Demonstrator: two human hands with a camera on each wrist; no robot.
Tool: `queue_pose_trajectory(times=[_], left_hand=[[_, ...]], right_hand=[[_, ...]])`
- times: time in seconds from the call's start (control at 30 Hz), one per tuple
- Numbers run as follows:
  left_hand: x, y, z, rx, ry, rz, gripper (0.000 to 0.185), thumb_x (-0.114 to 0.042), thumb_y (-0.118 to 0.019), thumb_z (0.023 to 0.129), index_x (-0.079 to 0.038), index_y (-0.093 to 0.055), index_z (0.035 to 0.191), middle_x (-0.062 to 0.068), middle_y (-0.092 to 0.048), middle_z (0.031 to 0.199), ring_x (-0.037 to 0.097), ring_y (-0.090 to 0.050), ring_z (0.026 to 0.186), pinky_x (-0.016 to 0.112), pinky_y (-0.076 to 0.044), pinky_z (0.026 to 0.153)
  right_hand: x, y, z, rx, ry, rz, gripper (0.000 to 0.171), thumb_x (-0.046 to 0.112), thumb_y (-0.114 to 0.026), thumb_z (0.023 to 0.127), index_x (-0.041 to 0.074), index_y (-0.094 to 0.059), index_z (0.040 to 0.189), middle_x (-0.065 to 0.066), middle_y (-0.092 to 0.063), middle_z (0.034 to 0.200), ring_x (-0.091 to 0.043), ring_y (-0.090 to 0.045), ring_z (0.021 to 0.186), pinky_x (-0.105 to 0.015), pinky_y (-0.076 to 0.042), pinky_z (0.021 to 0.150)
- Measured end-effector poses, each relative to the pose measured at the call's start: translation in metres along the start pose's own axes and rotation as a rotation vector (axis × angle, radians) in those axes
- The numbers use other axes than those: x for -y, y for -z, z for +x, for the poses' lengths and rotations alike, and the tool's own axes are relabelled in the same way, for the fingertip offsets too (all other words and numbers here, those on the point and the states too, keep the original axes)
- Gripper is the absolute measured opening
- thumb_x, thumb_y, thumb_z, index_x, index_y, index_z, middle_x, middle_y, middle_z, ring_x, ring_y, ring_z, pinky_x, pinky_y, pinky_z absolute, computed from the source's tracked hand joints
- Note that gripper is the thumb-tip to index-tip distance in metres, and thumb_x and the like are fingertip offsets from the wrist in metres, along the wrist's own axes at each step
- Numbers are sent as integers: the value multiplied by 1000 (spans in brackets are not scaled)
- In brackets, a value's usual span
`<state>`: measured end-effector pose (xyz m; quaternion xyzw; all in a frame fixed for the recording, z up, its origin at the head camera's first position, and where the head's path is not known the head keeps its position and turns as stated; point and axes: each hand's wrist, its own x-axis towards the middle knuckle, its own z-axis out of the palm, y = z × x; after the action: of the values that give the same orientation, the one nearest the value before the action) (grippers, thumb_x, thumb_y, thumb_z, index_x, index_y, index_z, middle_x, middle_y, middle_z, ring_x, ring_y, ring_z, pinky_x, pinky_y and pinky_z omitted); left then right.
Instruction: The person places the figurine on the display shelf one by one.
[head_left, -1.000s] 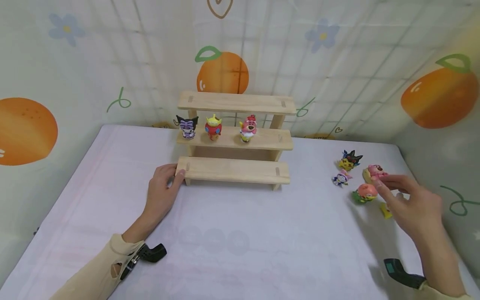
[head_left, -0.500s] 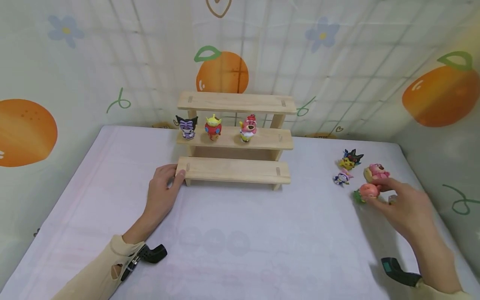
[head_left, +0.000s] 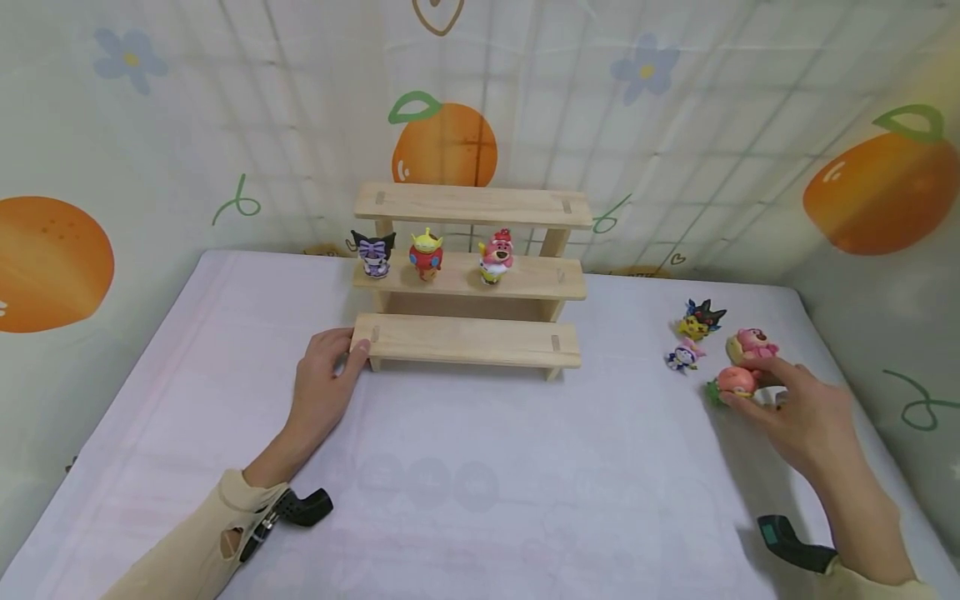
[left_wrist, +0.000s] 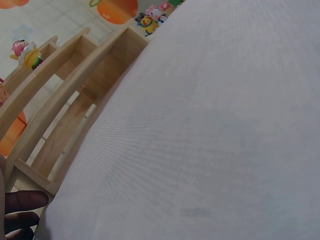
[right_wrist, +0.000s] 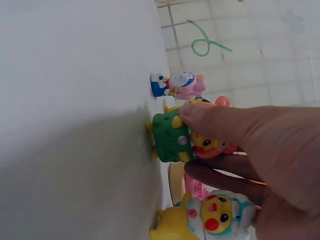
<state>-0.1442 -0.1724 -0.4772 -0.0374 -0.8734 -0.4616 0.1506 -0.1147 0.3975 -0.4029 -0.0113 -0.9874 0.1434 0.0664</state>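
My right hand [head_left: 810, 417] pinches a small figurine [right_wrist: 171, 136] with a green body, yellow face and pinkish-orange hat between thumb and fingers. It is upright, its feet at or close to the white tabletop. Around it stand a pink bear figurine [head_left: 756, 343], a yellow figurine in a white-and-blue hood [right_wrist: 215, 215], a white cat-like figurine with a pink hood [right_wrist: 182, 85] and a yellow figurine with a dark headpiece [head_left: 699, 320]. At the left end of a three-step wooden display stand [head_left: 468, 340], my left hand [head_left: 324, 375] grips the lowest step, thumb on top.
On the stand's middle step are a black-and-purple figurine [head_left: 376, 254], a red-clad figurine with a yellow top [head_left: 427, 254] and a pink bear in a red hat [head_left: 496, 257]. A printed curtain [head_left: 315, 125] hangs behind the white-covered table [head_left: 480, 467].
My right hand has come down and left from beside the pink bear to the green-bodied figurine and taken hold of it. My left hand stays on the stand.
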Motion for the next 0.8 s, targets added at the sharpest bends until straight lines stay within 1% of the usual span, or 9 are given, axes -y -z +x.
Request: queue_pose_trajectory(times=[0.17, 0.23, 0.27, 0.4, 0.47, 0.5, 0.57, 0.67, 0.8], left_hand=[[1, 0, -1, 4, 4, 0, 40, -35, -58, 109, -1, -77, 109, 12, -68, 135, 29, -52, 137, 53, -39, 117], [1, 0, -1, 8, 6, 2, 40, -36, -58, 109, -1, -77, 108, 11, -68, 135, 28, -52, 138, 53, -39, 117], [1, 0, -1, 10, 7, 3, 40, -36, -57, 109, -1, -77, 108, 11, -68, 136, 28, -52, 138, 53, -39, 117], [1, 1, -1, 11, 9, 2, 41, -36, -57, 109, -1, -77, 109, 11, -68, 136, 28, -51, 138, 53, -39, 117], [0, 1, -1, 13, 9, 2, 41, -36, -57, 109, 0, -77, 109, 12, -68, 136, 29, -51, 138, 53, -39, 117], [0, 1, 0, 14, 9, 3, 41, -36, -57, 109, 0, -77, 110, 12, -67, 136, 29, -51, 138, 53, -39, 117], [-1, 1, 0, 15, 10, 4, 42, -36, -57, 109, 0, -77, 110, 12, -67, 136, 29, -52, 138, 53, -39, 117], [-2, 1, 0, 16, 9, 8, 42, -36, -57, 109, 1, -77, 110, 13, -67, 136, 29, -52, 138, 53, -40, 117], [-2, 1, 0, 15, 11, 6, 41, -35, -57, 109, 1, -77, 110, 13, -67, 136, 30, -52, 137, 53, -40, 117]], right_hand=[[1, -1, -1, 1, -3, 21, 55, 23, -86, 88, 1, -62, 133, -26, -65, 105, -39, -54, 88, -45, -33, 70], [1, -1, -1, 0, -6, 39, 55, 21, -85, 89, 0, -62, 134, -28, -66, 108, -49, -57, 101, -54, -39, 76], [0, 0, -1, -2, -7, 51, 55, 20, -85, 88, 0, -62, 133, -29, -67, 110, -53, -56, 105, -61, -42, 82], [2, 1, -1, -31, -28, 41, 56, 22, -87, 87, -4, -62, 130, -32, -67, 113, -57, -52, 113, -70, -39, 87], [4, 2, -2, -66, -32, 34, 56, 23, -87, 86, -6, -63, 128, -32, -67, 113, -48, -53, 102, -62, -38, 81], [6, 2, -2, -85, -31, 28, 56, 24, -87, 86, -6, -63, 126, -31, -67, 112, -44, -52, 98, -57, -34, 76], [9, 4, -4, -129, -23, 36, 55, 23, -87, 85, -8, -64, 125, -31, -68, 112, -39, -52, 92, -51, -29, 75], [13, 7, -6, -161, -33, 50, 55, 23, -86, 86, -8, -63, 126, -31, -68, 111, -37, -49, 91, -49, -27, 75], [17, 10, -8, -165, -61, 63, 57, 24, -85, 87, -7, -62, 130, -31, -69, 113, -38, -45, 95, -48, -27, 74]])
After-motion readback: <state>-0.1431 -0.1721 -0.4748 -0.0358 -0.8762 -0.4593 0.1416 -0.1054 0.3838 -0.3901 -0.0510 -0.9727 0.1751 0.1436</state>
